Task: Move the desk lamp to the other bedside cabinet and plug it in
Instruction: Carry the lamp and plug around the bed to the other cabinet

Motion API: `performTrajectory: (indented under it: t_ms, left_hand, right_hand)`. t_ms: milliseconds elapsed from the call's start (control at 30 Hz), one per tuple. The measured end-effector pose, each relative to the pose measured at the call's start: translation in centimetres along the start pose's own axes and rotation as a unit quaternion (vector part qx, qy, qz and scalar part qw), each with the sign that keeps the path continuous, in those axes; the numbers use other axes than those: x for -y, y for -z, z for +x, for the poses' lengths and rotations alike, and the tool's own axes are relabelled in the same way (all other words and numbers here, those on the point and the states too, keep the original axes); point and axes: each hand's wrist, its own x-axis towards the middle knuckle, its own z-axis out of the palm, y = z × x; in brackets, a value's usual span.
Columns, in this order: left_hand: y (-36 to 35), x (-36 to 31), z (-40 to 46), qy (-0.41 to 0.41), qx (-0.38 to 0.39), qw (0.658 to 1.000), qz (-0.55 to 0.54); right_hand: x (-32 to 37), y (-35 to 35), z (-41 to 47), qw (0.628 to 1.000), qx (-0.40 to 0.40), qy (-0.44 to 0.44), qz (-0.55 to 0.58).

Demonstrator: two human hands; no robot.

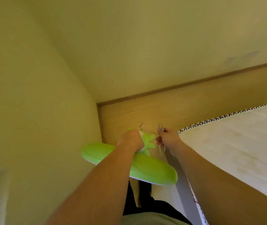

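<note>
A bright green desk lamp [152,171] with a wide flat oval base hangs in the air in the narrow gap between the wall and the bed. My left hand [130,140] is closed around its green and white stem. A thin pale cord [161,151] runs from the stem to my right hand [167,138], which is closed on the plug [160,128], its metal prongs pointing up toward the wooden headboard [194,108]. No bedside cabinet or socket is visible.
A pale yellow wall [32,111] stands close on the left. The bed's mattress [234,151], with a black stitched edge, fills the right. My dark trousers and the floor show below the lamp.
</note>
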Motion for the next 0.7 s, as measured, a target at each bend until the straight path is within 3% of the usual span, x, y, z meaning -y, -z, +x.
performTrajectory:
  t_ms: [433, 700]
  left_hand:
    - [15.4, -7.9, 16.3, -0.136, 0.068, 0.979, 0.138]
    - [19.9, -17.4, 23.7, -0.173, 0.054, 0.954, 0.238]
  right_hand:
    - [16.2, 2.1, 11.9, 0.99, -0.102, -0.012, 0.096]
    - [19.5, 9.1, 18.1, 0.979, -0.151, -0.028, 0.137]
